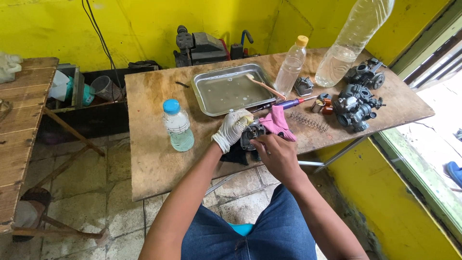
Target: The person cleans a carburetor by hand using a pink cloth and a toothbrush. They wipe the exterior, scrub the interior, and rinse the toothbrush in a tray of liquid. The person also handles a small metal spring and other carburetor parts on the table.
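My left hand (232, 128), in a white glove, grips a small grey metal engine part (251, 134) at the near edge of the wooden table (154, 154). My bare right hand (275, 153) holds the same part from the near side and presses a pink cloth (277, 123) against it. A dark rag (236, 155) lies under the part. Behind the cloth lies a purple-handled screwdriver (288, 103).
A metal tray (204, 82) of liquid holds a brush (263, 85). A blue-capped bottle (177, 125) stands at left; two clear bottles (291, 66) stand at the back right. Grey carburetor bodies (355, 106), a spring (309, 121) and small parts lie at right. A wooden bench (19, 120) is far left.
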